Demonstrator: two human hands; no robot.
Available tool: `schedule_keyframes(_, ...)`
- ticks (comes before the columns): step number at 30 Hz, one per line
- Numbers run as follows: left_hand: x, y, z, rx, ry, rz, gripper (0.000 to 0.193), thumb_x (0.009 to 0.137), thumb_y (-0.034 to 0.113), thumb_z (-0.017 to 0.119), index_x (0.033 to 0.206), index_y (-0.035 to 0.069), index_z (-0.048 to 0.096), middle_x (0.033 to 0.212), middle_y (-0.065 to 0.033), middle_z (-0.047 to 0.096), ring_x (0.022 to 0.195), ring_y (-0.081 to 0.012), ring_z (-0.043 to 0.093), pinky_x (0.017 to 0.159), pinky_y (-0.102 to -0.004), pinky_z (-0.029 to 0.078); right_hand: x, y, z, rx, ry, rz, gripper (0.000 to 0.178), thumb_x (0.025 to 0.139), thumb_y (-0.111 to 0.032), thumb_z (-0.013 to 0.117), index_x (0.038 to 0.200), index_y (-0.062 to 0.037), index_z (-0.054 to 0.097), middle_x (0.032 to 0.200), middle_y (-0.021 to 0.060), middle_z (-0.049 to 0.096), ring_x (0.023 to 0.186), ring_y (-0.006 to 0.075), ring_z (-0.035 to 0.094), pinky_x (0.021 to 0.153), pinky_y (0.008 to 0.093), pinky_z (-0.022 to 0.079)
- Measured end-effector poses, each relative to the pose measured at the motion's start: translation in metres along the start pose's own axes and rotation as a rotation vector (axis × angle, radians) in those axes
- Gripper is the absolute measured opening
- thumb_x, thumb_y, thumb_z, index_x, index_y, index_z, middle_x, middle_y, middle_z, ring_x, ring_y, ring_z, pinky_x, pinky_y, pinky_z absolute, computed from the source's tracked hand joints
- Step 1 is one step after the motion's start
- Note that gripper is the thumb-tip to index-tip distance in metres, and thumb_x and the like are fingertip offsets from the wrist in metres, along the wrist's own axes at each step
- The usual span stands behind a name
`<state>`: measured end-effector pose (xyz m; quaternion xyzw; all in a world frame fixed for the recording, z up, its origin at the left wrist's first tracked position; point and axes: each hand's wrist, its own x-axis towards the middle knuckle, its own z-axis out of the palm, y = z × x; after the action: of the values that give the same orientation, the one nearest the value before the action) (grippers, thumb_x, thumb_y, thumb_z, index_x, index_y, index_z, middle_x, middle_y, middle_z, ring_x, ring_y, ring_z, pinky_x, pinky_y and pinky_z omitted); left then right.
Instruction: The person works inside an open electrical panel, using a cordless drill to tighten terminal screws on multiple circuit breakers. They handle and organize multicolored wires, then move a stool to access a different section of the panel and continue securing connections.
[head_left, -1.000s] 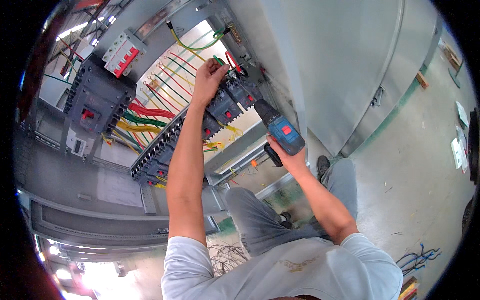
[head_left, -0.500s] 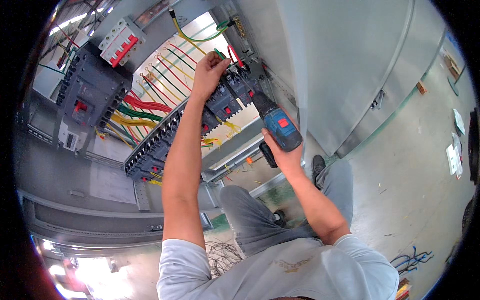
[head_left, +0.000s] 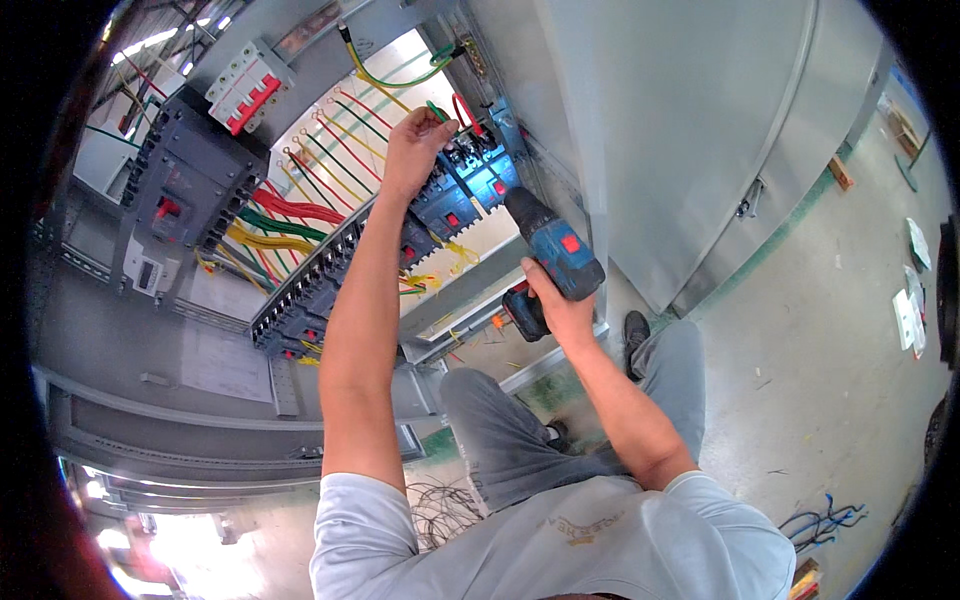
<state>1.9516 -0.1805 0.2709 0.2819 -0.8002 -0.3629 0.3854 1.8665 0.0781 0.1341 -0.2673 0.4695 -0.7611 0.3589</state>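
My right hand (head_left: 562,312) is wrapped round the grip of a blue and black cordless drill (head_left: 560,248). Its chuck points up and left at a row of dark moulded-case circuit breakers (head_left: 432,212) with small red switches. Light falls bright blue on the breakers nearest the chuck. At the top end of that row my left hand (head_left: 416,150) is closed, thumb and finger pinched at a green wire (head_left: 436,110); the fingertips partly hide the wire's end. A red wire (head_left: 460,104) loops into the terminal beside them. The drill's bit cannot be made out.
Loose red, green and yellow wires with ring ends (head_left: 335,140) fan out behind the breakers. A larger breaker (head_left: 180,190) and a small red-levered breaker (head_left: 246,92) sit at left. The grey cabinet door (head_left: 690,130) stands to the right. Offcut cables (head_left: 822,520) lie on the floor.
The drill has tilted and drawn slightly back from the terminals, and its battery shows more. Blue light now falls on the breakers. My left hand stays nearly in place.
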Motion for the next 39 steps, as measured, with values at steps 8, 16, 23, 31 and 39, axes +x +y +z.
schedule_keyframes(8,0.0,0.003,0.003,0.014,-0.056,0.03,0.02,0.092,0.014,0.076,0.087,0.002,0.061,0.074,0.0013,0.061,0.069,-0.0071,0.055,0.065,-0.0242,0.043,-0.001,0.012,-0.002,-0.023,0.055,-0.219,0.014,0.089,-0.014,0.078,0.093,-0.003,0.07,0.081,-0.0001,0.067,0.067,0.0088,0.061,0.062,0.0272,0.049)
schedule_keyframes(16,0.0,0.002,0.002,-0.011,-0.081,-0.003,0.02,0.093,0.015,0.075,0.086,0.004,0.06,0.077,0.0018,0.059,0.072,-0.0089,0.054,0.067,-0.027,0.043,-0.003,0.015,-0.013,-0.031,0.01,-0.115,0.029,0.086,-0.011,0.08,0.11,-0.002,0.067,0.091,0.0023,0.07,0.079,0.0106,0.063,0.076,0.0286,0.052)
schedule_keyframes(23,0.003,-0.003,0.003,-0.027,-0.064,0.024,0.019,0.093,0.012,0.076,0.087,0.003,0.061,0.076,0.0024,0.06,0.071,-0.0065,0.053,0.066,-0.0247,0.043,0.001,0.022,-0.022,-0.063,0.001,-0.163,0.016,0.09,-0.013,0.077,0.101,-0.0036,0.071,0.087,0.0002,0.069,0.074,0.0084,0.062,0.067,0.0268,0.05)
schedule_keyframes(31,-0.002,0.008,0.001,0.035,-0.074,0.001,0.021,0.094,0.015,0.075,0.085,0.004,0.059,0.075,0.0039,0.056,0.071,-0.0066,0.049,0.065,-0.0255,0.039,-0.002,0.008,-0.023,-0.078,-0.003,-0.137,0.019,0.089,-0.012,0.077,0.104,-0.0031,0.072,0.088,0.0,0.07,0.076,0.0084,0.063,0.069,0.0269,0.051)
schedule_keyframes(39,-0.002,0.008,0.006,-0.012,-0.068,0.007,0.022,0.094,0.014,0.074,0.085,0.004,0.057,0.075,0.0053,0.053,0.072,-0.0056,0.047,0.066,-0.025,0.038,0.006,-0.042,-0.025,-0.314,-0.09,-0.238,0.06,0.078,-0.009,0.082,0.134,0.0009,0.06,0.11,0.0141,0.073,0.101,0.0195,0.07,0.091,0.0342,0.053)
